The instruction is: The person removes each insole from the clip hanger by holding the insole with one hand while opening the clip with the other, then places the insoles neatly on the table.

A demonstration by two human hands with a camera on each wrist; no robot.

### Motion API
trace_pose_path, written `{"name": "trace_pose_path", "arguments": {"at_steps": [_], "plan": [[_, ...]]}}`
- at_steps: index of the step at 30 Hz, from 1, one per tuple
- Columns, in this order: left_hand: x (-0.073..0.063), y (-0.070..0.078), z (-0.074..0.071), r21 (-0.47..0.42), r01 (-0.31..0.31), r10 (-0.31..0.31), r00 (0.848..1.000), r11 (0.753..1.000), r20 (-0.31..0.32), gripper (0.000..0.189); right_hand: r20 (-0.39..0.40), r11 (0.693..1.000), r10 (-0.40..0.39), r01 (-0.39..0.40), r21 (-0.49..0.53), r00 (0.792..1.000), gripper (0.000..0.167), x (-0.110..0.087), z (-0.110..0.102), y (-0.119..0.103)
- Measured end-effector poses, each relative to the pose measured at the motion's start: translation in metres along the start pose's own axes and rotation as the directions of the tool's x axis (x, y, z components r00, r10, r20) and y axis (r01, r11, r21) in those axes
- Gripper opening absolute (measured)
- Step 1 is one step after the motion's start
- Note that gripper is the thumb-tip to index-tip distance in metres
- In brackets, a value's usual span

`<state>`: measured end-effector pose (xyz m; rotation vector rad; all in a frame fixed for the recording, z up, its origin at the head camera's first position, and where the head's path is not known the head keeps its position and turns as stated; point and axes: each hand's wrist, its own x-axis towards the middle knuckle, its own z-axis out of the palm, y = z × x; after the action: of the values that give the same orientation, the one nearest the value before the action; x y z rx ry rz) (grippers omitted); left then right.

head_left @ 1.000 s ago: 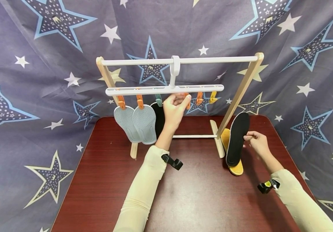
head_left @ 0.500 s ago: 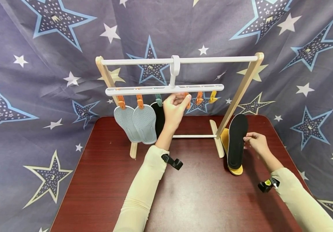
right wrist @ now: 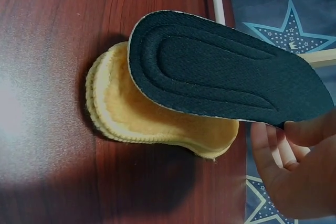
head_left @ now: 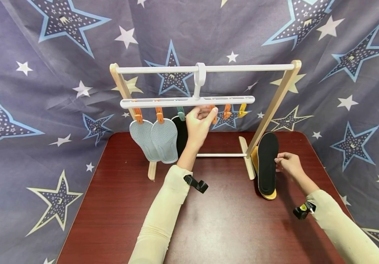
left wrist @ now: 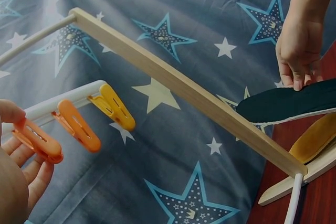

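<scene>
Under the white hanger (head_left: 163, 102), my left hand (head_left: 198, 124) pinches an orange clothespin (left wrist: 39, 141) between thumb and fingers. My right hand (head_left: 290, 165) pinches the side edge of a black insole (head_left: 268, 163), which is held above yellow insoles (right wrist: 118, 114) lying stacked on the table. On the hanger's left half, orange clips (head_left: 138, 116) hold two light grey insoles (head_left: 164, 141). A green clip (head_left: 181, 113) beside them holds another black insole (head_left: 180, 132), partly hidden by a grey one and my left hand.
Right of my left hand hang another orange clip (head_left: 227, 111) and a yellow clip (head_left: 242, 110). The hanger hooks over the white rail of a wooden rack (head_left: 274, 106) standing on the dark red table (head_left: 222, 220). A starry cloth (head_left: 77, 146) hangs behind.
The black insole in my right hand has tilted more upright and moved slightly left and down over the yellow insoles. My left hand stays at the orange clothespin.
</scene>
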<state>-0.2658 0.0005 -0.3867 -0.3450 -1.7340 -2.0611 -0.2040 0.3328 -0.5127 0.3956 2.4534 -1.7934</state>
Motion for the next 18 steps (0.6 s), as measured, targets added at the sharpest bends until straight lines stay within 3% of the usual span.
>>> {"name": "trace_pose_path", "arguments": {"at_steps": [18], "plan": [[-0.0001,0.0018,0.0016,0.023,0.001,-0.001,1.000,1.000,-0.004,0.019,0.033,0.999,0.016,-0.015,-0.047,0.999,0.023,0.0087,0.0031,0.0086]]}}
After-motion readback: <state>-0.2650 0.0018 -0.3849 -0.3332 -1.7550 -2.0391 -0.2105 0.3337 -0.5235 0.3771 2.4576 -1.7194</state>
